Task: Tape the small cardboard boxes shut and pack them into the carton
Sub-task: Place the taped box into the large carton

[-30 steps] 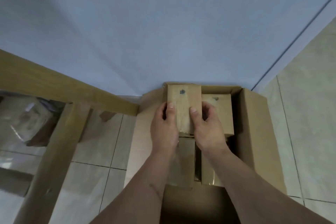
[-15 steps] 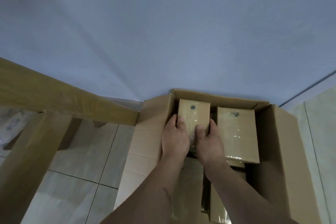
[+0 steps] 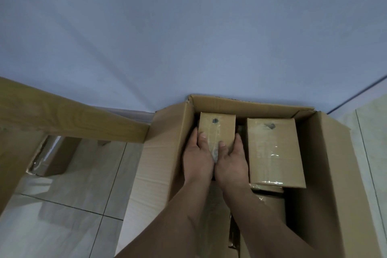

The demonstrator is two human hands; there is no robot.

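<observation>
A large open carton [image 3: 247, 103] stands on the floor against the wall. Inside its far left corner is a small taped cardboard box [image 3: 216, 128] with a dark mark on top. My left hand [image 3: 198, 158] grips its left side, thumb on top. My right hand [image 3: 231, 161] grips its right side, thumb on top too. A second taped small box [image 3: 274, 148] lies to the right inside the carton, on top of others. More taped boxes [image 3: 270, 201] show beneath it, partly hidden by my forearms.
A wooden table edge and leg [image 3: 69, 121] stand at the left. Under the table lies another cardboard box [image 3: 54, 157] on the tiled floor [image 3: 69, 201]. The carton's side flaps [image 3: 339, 174] hang outward. A pale wall fills the upper view.
Both hands have carried the small box down and forward into the carton's far left corner. The view has tilted, showing more of the carton.
</observation>
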